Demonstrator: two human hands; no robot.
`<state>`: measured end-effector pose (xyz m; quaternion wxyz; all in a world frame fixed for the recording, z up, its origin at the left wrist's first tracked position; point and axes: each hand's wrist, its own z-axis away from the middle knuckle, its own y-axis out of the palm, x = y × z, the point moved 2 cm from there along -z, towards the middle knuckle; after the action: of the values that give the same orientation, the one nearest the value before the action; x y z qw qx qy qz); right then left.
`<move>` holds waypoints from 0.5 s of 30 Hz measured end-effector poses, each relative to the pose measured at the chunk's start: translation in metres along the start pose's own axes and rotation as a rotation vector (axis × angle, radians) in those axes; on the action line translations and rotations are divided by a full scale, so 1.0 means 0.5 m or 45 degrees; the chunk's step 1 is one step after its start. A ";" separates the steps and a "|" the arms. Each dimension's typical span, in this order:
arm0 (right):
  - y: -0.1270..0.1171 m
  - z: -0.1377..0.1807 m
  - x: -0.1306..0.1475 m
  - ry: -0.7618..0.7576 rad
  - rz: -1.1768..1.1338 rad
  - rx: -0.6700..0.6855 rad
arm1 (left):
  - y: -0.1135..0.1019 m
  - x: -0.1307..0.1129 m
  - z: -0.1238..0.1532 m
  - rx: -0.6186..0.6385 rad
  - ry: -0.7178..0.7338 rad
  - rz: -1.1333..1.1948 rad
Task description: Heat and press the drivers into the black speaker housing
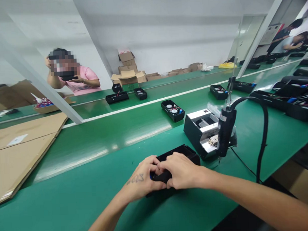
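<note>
Close together at the front of the green bench, my left hand (143,177) and my right hand (182,170) are both closed with fingers bent around a small black curved part (163,176). Its exact kind does not show, since my fingers cover much of it. Beneath and just behind them lies an open black plastic housing (193,155), its near side hidden by my hands. To the right of the housing stands a black and silver box-shaped screw feeder (203,133). An electric screwdriver (226,131) hangs upright in front of it.
Open black housings with round speakers (172,109) and wires sit along the green belt; several more crowd the right (296,102). A black cable (265,134) loops down from the screwdriver. Flat cardboard (24,141) lies left. A person in pink (87,77) is across the line.
</note>
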<state>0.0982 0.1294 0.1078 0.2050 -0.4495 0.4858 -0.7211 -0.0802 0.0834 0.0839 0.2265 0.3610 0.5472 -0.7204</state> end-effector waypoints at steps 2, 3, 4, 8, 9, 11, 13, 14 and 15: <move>-0.001 0.048 0.000 -0.159 -0.088 -0.225 | 0.023 -0.001 0.018 -0.060 0.019 -0.088; -0.004 0.078 -0.005 -0.223 -0.175 -0.433 | 0.037 0.002 0.027 -0.090 0.047 -0.165; -0.010 0.110 -0.017 -0.226 -0.262 -0.704 | 0.051 0.006 0.037 -0.119 0.098 -0.265; -0.027 0.228 -0.104 0.090 -0.243 -1.841 | 0.099 0.034 0.070 -0.308 0.457 -0.690; -0.029 0.244 -0.129 0.206 -0.199 -1.966 | 0.107 0.042 0.075 -0.354 0.541 -0.750; -0.037 0.254 -0.180 0.425 -0.180 -1.955 | 0.121 0.052 0.081 -0.460 0.654 -0.785; -0.046 0.246 -0.223 0.566 -0.272 -1.761 | 0.130 0.055 0.081 -0.609 0.724 -0.705; -0.050 0.241 -0.239 0.608 -0.342 -1.675 | 0.132 0.054 0.079 -0.678 0.743 -0.651; -0.052 0.236 -0.251 0.630 -0.414 -1.620 | 0.134 0.052 0.077 -0.731 0.754 -0.607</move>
<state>0.2661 0.1721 0.0892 -0.3248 -0.3719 0.7726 -0.3992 -0.0591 0.0283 0.0276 -0.0202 0.3378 0.8328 -0.4381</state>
